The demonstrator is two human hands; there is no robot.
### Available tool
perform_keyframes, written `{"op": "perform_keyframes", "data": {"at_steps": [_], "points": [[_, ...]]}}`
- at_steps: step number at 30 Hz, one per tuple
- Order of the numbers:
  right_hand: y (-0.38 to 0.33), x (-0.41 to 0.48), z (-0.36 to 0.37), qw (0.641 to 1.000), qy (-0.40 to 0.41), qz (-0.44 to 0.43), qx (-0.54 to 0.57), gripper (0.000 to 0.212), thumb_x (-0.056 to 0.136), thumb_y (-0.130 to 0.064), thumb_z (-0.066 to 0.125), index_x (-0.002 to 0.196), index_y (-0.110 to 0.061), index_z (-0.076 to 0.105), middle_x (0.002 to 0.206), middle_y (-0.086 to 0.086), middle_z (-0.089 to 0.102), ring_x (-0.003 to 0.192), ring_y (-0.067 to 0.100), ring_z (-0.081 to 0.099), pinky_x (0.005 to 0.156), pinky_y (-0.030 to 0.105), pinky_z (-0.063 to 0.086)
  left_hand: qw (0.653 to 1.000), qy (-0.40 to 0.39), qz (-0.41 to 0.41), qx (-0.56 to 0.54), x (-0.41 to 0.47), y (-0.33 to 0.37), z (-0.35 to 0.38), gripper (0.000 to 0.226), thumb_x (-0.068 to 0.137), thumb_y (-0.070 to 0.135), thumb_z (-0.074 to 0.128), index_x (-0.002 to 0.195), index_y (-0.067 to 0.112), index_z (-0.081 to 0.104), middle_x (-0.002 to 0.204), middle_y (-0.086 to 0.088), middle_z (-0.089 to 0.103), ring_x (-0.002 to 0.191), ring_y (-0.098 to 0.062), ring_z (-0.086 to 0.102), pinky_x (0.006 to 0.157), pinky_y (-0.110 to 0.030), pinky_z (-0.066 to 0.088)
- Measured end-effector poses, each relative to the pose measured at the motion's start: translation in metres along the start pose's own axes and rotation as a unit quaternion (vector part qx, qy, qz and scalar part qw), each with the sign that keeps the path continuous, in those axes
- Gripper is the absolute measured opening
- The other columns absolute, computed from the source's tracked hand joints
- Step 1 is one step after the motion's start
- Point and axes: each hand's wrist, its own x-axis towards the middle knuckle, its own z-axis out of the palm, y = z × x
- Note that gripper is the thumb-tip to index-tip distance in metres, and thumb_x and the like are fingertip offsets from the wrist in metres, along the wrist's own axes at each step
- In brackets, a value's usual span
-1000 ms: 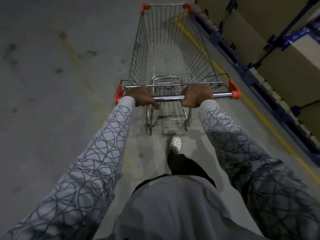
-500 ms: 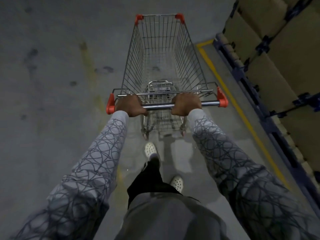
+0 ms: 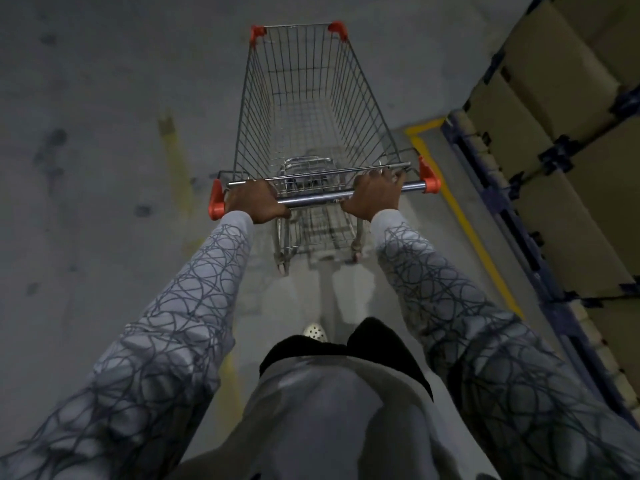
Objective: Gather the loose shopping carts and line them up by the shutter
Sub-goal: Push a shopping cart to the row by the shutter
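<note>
An empty wire shopping cart (image 3: 304,98) with orange corner caps stands straight ahead of me on the concrete floor. Its chrome handle bar (image 3: 315,199) runs between two orange end pieces. My left hand (image 3: 254,202) is closed around the bar near its left end. Closer to the right end, my right hand (image 3: 375,197) grips the same bar. The basket holds nothing. No shutter and no other carts are in sight.
A blue pallet rack (image 3: 512,216) loaded with cardboard boxes (image 3: 554,74) runs along the right. A yellow floor line (image 3: 464,220) borders it and turns a corner beside the cart. Stained grey concrete (image 3: 104,133) spreads to the left and ahead.
The cart has rolled forward along the rack with both hands on its handle; the yellow line's corner has come alongside the cart. My hands now sit wider apart on the bar.
</note>
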Motion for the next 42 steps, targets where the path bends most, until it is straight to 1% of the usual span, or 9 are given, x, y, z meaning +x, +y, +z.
{"op": "perform_keyframes", "data": {"at_steps": [9,11,14,19,23,27,32,36,42], "points": [[-0.055,0.203,-0.075,0.997,-0.071,-0.012,-0.041,0.084,0.08,-0.075,0.053,0.145,-0.021,0.051,0.154,0.014,0.046,0.146,0.039,0.031,0.117,0.07,0.009,0.998,0.061,-0.024,0.012,0.182,-0.036,-0.072,0.054,0.057,0.069,0.063,0.085,0.025,0.075,0.078,0.001,0.068,0.077,-0.026,0.066,0.079,-0.037,0.055],[-0.071,0.251,-0.094,0.996,-0.076,-0.022,-0.037,0.081,0.079,-0.072,0.054,0.14,-0.02,0.054,0.146,0.011,0.055,0.138,0.038,0.044,0.116,0.069,0.017,0.997,0.07,-0.04,0.015,0.225,-0.045,-0.092,0.052,0.057,0.066,0.064,0.087,0.025,0.074,0.082,0.0,0.07,0.083,-0.026,0.067,0.08,-0.035,0.053],[-0.09,0.329,-0.124,0.992,-0.088,-0.087,-0.009,0.065,0.078,-0.065,0.061,0.125,-0.02,0.063,0.129,0.007,0.066,0.12,0.033,0.061,0.106,0.053,0.042,0.995,0.087,-0.055,0.007,0.289,-0.063,-0.121,0.046,0.063,0.063,0.07,0.092,0.029,0.073,0.095,0.002,0.071,0.097,-0.026,0.066,0.084,-0.034,0.046],[-0.123,0.46,-0.167,0.974,-0.146,-0.174,-0.007,0.071,0.065,-0.071,0.058,0.121,-0.029,0.068,0.128,0.002,0.067,0.114,0.031,0.064,0.098,0.049,0.051,0.994,0.068,-0.068,0.052,0.388,-0.098,-0.17,0.065,0.068,0.086,0.046,0.105,0.038,0.07,0.119,0.011,0.068,0.12,-0.018,0.058,0.116,-0.046,0.018],[-0.142,0.53,-0.196,0.976,-0.063,-0.205,-0.021,0.054,0.069,-0.059,0.055,0.115,-0.036,0.07,0.116,0.0,0.071,0.106,0.03,0.067,0.092,0.047,0.054,0.994,0.089,-0.063,0.021,0.458,-0.116,-0.197,0.094,0.059,0.105,0.023,0.11,0.043,0.071,0.125,0.013,0.065,0.131,-0.014,0.048,0.121,-0.051,0.003],[-0.172,0.621,-0.225,0.972,-0.058,-0.227,-0.03,0.054,0.072,-0.054,0.057,0.119,-0.033,0.07,0.119,0.002,0.071,0.109,0.032,0.066,0.092,0.046,0.053,0.988,0.111,-0.099,0.036,0.546,-0.127,-0.234,0.098,0.066,0.103,0.009,0.107,0.043,0.074,0.126,0.005,0.065,0.13,-0.024,0.046,0.117,-0.052,0.012],[-0.233,0.753,-0.259,0.977,-0.016,-0.213,-0.016,0.05,0.072,-0.056,0.056,0.113,-0.032,0.071,0.109,0.002,0.073,0.101,0.03,0.068,0.091,0.044,0.052,0.974,0.194,-0.111,0.024,0.68,-0.178,-0.284,0.082,0.068,0.101,0.023,0.097,0.044,0.075,0.134,0.0,0.052,0.13,-0.028,0.036,0.108,-0.052,0.025],[-0.276,0.854,-0.281,0.975,0.078,-0.205,0.03,0.043,0.078,-0.054,0.061,0.117,-0.037,0.068,0.105,-0.001,0.074,0.098,0.028,0.07,0.092,0.043,0.053,0.978,0.191,-0.087,0.007,0.792,-0.225,-0.335,0.08,0.067,0.101,0.031,0.1,0.044,0.075,0.135,0.003,0.05,0.131,-0.027,0.034,0.109,-0.051,0.023],[-0.318,0.974,-0.31,0.955,0.228,-0.178,0.068,0.07,0.077,-0.09,0.044,0.103,-0.032,0.073,0.112,-0.001,0.069,0.113,0.028,0.057,0.101,0.054,0.031,0.983,0.14,-0.094,-0.075,0.939,-0.273,-0.394,0.1,0.064,0.104,0.024,0.118,0.035,0.071,0.142,-0.001,0.051,0.148,-0.031,0.018,0.122,-0.049,0.001]]}}
